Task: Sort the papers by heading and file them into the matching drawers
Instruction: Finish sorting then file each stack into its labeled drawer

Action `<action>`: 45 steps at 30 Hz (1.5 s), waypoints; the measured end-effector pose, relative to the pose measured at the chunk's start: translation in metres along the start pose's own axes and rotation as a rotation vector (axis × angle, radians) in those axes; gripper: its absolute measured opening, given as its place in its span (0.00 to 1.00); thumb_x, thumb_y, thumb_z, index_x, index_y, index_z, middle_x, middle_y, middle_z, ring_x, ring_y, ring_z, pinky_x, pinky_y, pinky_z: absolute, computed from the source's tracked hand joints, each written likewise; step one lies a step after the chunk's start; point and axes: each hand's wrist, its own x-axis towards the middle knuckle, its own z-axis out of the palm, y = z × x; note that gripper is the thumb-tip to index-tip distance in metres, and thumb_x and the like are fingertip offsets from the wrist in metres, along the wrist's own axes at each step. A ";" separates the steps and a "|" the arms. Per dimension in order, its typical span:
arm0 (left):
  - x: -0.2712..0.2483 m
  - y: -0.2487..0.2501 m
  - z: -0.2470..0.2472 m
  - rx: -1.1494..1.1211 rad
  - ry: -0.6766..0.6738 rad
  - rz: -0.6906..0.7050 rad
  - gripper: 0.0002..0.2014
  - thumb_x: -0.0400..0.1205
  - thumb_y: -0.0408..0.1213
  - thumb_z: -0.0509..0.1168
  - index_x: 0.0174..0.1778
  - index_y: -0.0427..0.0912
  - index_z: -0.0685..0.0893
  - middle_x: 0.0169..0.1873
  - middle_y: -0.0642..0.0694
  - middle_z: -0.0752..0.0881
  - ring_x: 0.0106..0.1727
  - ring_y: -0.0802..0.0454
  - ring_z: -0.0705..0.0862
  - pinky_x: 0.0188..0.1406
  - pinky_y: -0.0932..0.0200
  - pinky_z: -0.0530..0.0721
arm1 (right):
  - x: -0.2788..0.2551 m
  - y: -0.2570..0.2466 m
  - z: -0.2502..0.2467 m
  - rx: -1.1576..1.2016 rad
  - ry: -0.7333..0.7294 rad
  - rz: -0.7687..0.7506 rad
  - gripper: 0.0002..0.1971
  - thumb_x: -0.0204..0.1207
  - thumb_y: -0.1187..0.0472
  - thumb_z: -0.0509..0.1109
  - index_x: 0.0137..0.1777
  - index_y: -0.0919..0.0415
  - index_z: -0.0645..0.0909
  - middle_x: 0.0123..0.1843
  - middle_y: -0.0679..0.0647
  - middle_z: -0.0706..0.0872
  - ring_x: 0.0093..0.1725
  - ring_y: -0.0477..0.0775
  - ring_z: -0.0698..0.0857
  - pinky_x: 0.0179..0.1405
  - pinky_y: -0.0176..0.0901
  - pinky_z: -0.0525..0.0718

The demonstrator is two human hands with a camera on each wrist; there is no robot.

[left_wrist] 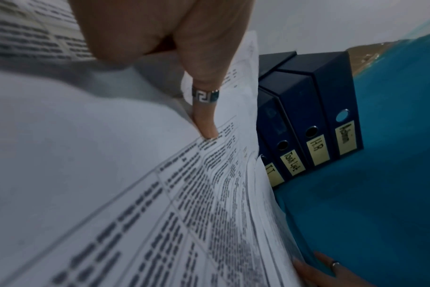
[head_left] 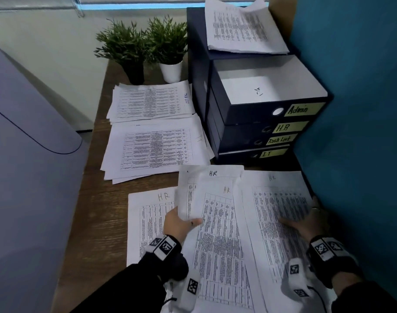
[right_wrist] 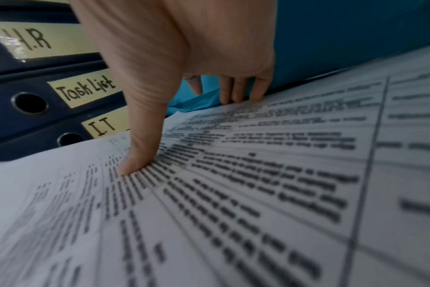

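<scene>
Several printed sheets headed HR point(head_left: 215, 211) lie fanned out on the near part of the desk. My left hand point(head_left: 184, 220) pinches the left edge of the middle sheets, its ringed thumb point(left_wrist: 204, 124) on top and the fingers hidden underneath. My right hand point(head_left: 303, 222) lies spread on the rightmost HR sheet point(head_left: 265, 211), thumb point(right_wrist: 140, 155) and fingertips pressing on the print. Just beyond stands the dark blue drawer unit point(head_left: 238, 141) labelled Admin, H.R point(head_left: 283, 127), Task List and IT. The Admin drawer point(head_left: 249, 114) is pulled out with a sheet inside.
A Task List pile point(head_left: 152, 100) and an IT pile point(head_left: 154, 150) lie at the desk's left. More papers point(head_left: 242, 28) rest on top of the drawer unit. Two potted plants point(head_left: 148, 48) stand at the back. A blue wall point(head_left: 362, 132) bounds the right side.
</scene>
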 end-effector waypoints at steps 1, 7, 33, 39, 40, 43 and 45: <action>0.000 -0.001 0.001 0.001 0.004 -0.001 0.18 0.59 0.25 0.80 0.39 0.43 0.82 0.40 0.40 0.89 0.46 0.41 0.88 0.54 0.42 0.86 | 0.000 0.000 -0.001 -0.009 -0.011 0.013 0.69 0.42 0.49 0.88 0.81 0.55 0.50 0.78 0.67 0.63 0.76 0.70 0.63 0.72 0.70 0.66; -0.003 0.001 0.005 0.120 0.042 0.066 0.15 0.67 0.40 0.77 0.45 0.42 0.81 0.38 0.46 0.86 0.41 0.47 0.84 0.43 0.57 0.82 | 0.008 0.016 -0.003 0.236 -0.068 0.083 0.56 0.40 0.55 0.90 0.70 0.65 0.68 0.63 0.66 0.82 0.60 0.66 0.82 0.61 0.62 0.81; -0.015 -0.005 -0.011 0.221 -0.180 0.144 0.20 0.77 0.50 0.67 0.66 0.57 0.78 0.73 0.50 0.73 0.76 0.49 0.68 0.77 0.47 0.64 | -0.027 0.014 0.008 0.302 -0.183 -0.122 0.03 0.74 0.69 0.70 0.42 0.63 0.78 0.39 0.55 0.83 0.44 0.55 0.80 0.40 0.39 0.76; -0.015 -0.004 -0.016 0.290 -0.208 0.166 0.23 0.79 0.36 0.67 0.70 0.53 0.75 0.73 0.51 0.73 0.76 0.53 0.67 0.77 0.50 0.63 | -0.016 0.015 0.004 0.066 0.002 -0.134 0.09 0.68 0.67 0.76 0.32 0.62 0.78 0.30 0.54 0.79 0.37 0.57 0.82 0.37 0.37 0.74; -0.016 -0.004 -0.017 0.299 -0.207 0.171 0.24 0.79 0.32 0.66 0.70 0.52 0.75 0.73 0.51 0.73 0.74 0.55 0.67 0.76 0.51 0.62 | -0.016 0.013 0.003 0.054 0.007 -0.130 0.13 0.67 0.67 0.76 0.28 0.60 0.75 0.28 0.53 0.78 0.34 0.54 0.80 0.34 0.37 0.74; -0.017 -0.003 -0.016 0.311 -0.200 0.189 0.24 0.79 0.30 0.67 0.70 0.53 0.75 0.73 0.52 0.73 0.73 0.57 0.67 0.76 0.52 0.62 | -0.014 0.012 0.002 0.082 -0.003 -0.063 0.08 0.67 0.64 0.78 0.35 0.61 0.79 0.34 0.59 0.83 0.37 0.55 0.82 0.40 0.41 0.79; -0.016 -0.004 -0.016 0.320 -0.188 0.199 0.24 0.78 0.31 0.67 0.69 0.54 0.76 0.73 0.51 0.73 0.75 0.54 0.68 0.75 0.53 0.62 | -0.014 0.011 -0.001 0.130 -0.022 -0.048 0.08 0.67 0.64 0.78 0.40 0.62 0.81 0.40 0.61 0.84 0.42 0.57 0.83 0.42 0.41 0.77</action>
